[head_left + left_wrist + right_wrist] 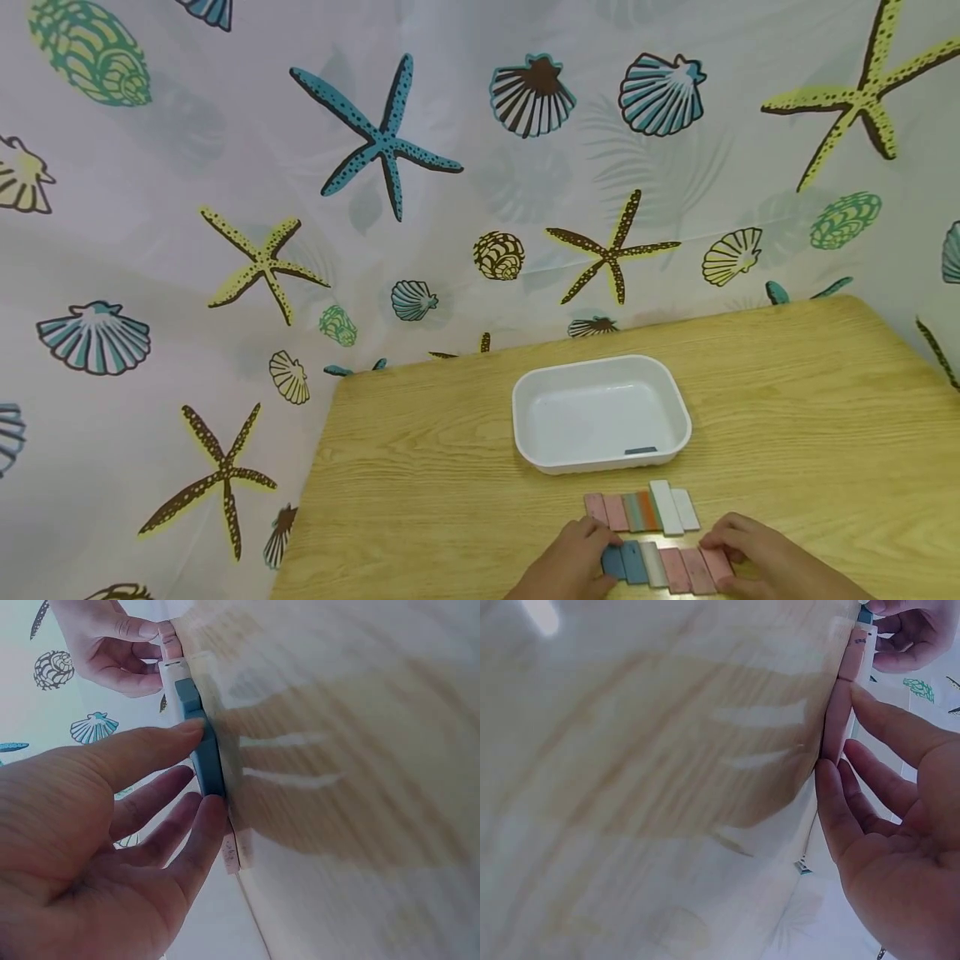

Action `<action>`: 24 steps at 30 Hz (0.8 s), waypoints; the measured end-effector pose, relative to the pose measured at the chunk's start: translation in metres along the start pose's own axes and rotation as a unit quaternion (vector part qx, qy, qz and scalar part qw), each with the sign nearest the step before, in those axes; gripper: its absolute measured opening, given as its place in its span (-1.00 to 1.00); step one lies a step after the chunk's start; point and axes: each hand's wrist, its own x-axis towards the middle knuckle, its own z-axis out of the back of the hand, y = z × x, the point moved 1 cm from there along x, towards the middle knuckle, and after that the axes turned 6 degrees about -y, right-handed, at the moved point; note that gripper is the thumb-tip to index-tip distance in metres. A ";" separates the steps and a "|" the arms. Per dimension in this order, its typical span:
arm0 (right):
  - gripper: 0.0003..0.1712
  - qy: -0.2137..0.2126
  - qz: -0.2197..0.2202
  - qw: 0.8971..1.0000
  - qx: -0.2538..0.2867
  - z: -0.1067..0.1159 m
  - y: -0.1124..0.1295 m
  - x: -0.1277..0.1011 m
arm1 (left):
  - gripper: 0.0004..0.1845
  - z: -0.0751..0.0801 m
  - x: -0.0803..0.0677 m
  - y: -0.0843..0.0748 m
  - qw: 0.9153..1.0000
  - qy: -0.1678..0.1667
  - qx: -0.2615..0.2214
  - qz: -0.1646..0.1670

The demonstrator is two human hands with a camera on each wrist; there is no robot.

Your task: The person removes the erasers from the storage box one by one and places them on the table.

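A near row of flat rectangular tiles lies side by side: two blue tiles (pixel 633 563), a whitish tile (pixel 653 565) and three pink tiles (pixel 697 571). My left hand (pixel 572 557) is at the row's left end. In the left wrist view, its thumb and a finger pinch the outer blue tile (pixel 209 765) by its ends. At the right end, my right hand (pixel 761 557) holds the outermost pink tile (pixel 838 724) between thumb and fingers. Just behind lies a second row, with pink tiles (pixel 616 512), a grey-green tile (pixel 633 512), an orange tile (pixel 648 510) and white tiles (pixel 665 507).
Behind the rows stands a white plastic tub (pixel 525 425), with a dark blue-grey tile (pixel 641 451) lying on its floor near the front right. The wooden table (pixel 420 467) meets a hanging cloth (pixel 450 250) printed with shells and starfish at its back and sides.
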 end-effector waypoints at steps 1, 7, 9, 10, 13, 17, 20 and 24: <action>-0.69 -0.002 -0.001 1.000 0.000 0.000 0.001 0.000 | -0.60 -0.001 -0.001 0.000 1.000 -0.005 -0.004 0.000; -0.69 -0.010 -0.013 1.000 -0.004 0.000 0.003 -0.001 | -0.62 -0.002 -0.002 0.000 1.000 -0.013 -0.018 0.009; -0.70 -0.015 -0.016 1.000 -0.010 -0.001 0.004 -0.001 | -0.62 -0.001 -0.002 0.000 1.000 -0.010 -0.017 0.015; -0.70 -0.017 -0.020 1.000 -0.013 -0.001 0.004 -0.001 | -0.62 -0.001 -0.002 0.000 1.000 -0.009 -0.016 0.019; -0.70 -0.016 -0.030 0.999 -0.014 -0.002 0.004 0.000 | -0.62 0.000 -0.002 -0.001 1.000 -0.008 -0.008 0.029; -0.70 -0.011 -0.038 0.999 -0.020 -0.002 0.003 0.000 | -0.63 0.000 -0.002 -0.003 0.999 -0.012 0.019 0.041; -0.72 -0.013 -0.021 0.999 -0.044 -0.001 0.006 0.002 | -0.66 0.001 -0.004 -0.004 0.998 -0.025 0.050 0.033; -0.77 -0.025 -0.033 0.994 -0.102 0.005 0.016 0.008 | -0.71 0.006 -0.005 -0.005 0.992 -0.084 0.096 -0.003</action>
